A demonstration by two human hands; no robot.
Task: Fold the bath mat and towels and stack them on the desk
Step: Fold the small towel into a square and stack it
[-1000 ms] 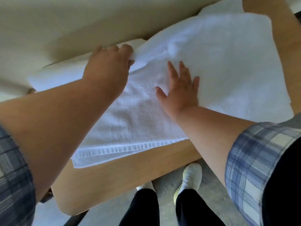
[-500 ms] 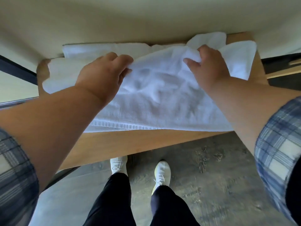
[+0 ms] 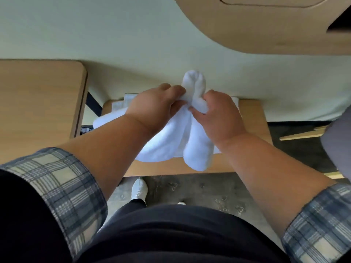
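A white towel (image 3: 195, 147) is lifted above the small wooden desk (image 3: 252, 118), gathered into hanging folds with a loop sticking up between my hands. My left hand (image 3: 152, 109) pinches the towel's top from the left. My right hand (image 3: 218, 114) grips it from the right, close beside the left. Beneath them more white cloth (image 3: 118, 105) lies flat on the desk, mostly hidden by my arms and the raised towel.
A larger wooden tabletop (image 3: 38, 103) stands to the left, a gap away from the desk. A pale wall (image 3: 133, 35) runs behind. A rounded wooden panel (image 3: 266, 25) hangs at upper right. Grey floor (image 3: 209, 190) and my shoe (image 3: 139, 188) show below the desk's front edge.
The towel lay spread on the desk a second ago. Both hands have since gathered it, come together and lifted it off the surface. The view has pulled back from the desk.
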